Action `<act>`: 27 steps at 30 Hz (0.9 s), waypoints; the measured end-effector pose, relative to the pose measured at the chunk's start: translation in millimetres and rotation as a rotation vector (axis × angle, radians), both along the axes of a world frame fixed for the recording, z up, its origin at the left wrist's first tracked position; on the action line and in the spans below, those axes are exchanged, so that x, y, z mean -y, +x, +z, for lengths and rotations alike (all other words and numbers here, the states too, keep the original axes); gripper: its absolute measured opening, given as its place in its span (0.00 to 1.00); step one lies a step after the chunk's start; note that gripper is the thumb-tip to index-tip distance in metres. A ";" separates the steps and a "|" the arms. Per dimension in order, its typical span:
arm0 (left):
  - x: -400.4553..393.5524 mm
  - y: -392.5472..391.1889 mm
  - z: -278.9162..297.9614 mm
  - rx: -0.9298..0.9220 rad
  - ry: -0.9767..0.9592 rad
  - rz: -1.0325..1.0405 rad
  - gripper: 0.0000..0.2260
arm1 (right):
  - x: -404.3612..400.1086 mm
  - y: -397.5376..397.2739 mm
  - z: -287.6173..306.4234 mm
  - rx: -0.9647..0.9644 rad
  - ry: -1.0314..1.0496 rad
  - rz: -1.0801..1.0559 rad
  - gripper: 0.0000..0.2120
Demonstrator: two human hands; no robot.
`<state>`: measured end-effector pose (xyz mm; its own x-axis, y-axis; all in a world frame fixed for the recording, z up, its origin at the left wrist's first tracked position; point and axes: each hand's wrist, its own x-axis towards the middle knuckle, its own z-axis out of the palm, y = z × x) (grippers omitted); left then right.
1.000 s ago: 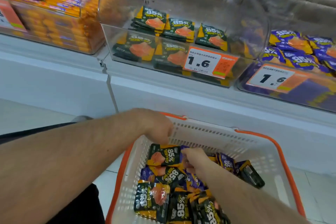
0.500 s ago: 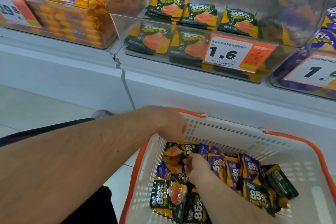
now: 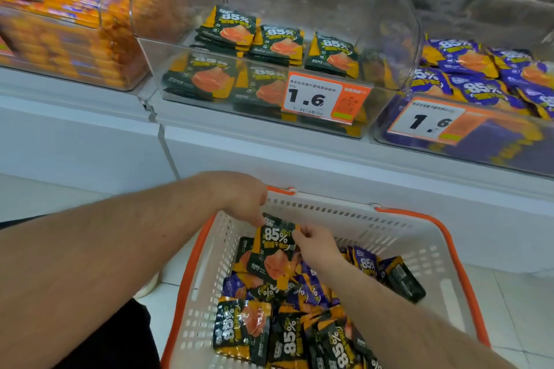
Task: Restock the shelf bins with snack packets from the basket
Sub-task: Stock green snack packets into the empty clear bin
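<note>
**Inspector:** Since the previous frame, both hands have risen from the pile and a dark green packet [image 3: 274, 249] has come up out of the basket [image 3: 419, 252] with them.

**Clerk:** Hand positions?

**Inspector:** Left hand [image 3: 242, 199] reaches in over the basket's left rim, wrist bent downward, fingertips pinching the packet's top left corner. Right hand [image 3: 314, 244] comes up from inside the basket, forearm lying across the loose packets, thumb and fingers gripping the packet's upper right edge. Neither hand is slack.

**Clerk:** Condition of the packet?

**Inspector:** Held upright, face toward the camera, above the basket's far left portion. Dark green with an orange-yellow lower corner, white "85%" print and a picture of orange slices. It looks flat and sealed.

**Clerk:** Basket contents?

**Inspector:** Heaped loose packets [image 3: 287, 335], green and purple mixed, lying at all angles. White perforated walls, orange rim.

**Clerk:** Beyond the basket?

**Inspector:** Directly behind and above it, a clear bin of green packets [image 3: 269, 51] in neat stacks, tagged 1.6 [image 3: 325, 99]. Right of that, a bin of purple packets [image 3: 479, 78], same price. Left of it, a bin of orange packs [image 3: 60, 18], blurred.
</note>
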<state>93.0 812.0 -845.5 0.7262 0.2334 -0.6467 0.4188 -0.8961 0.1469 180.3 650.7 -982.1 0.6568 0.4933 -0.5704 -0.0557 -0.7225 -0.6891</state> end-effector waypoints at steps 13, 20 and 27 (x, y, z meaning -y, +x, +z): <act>-31.6 -7.5 52.8 0.751 -0.447 0.494 0.04 | -26.9 10.8 159.5 0.286 0.479 0.187 0.05; -37.2 -9.6 94.4 1.092 -0.412 0.541 0.06 | -18.7 -9.6 186.3 0.434 0.707 0.121 0.18; -66.7 -9.7 108.8 1.481 0.230 0.524 0.07 | -60.4 24.0 251.6 0.626 0.767 0.008 0.18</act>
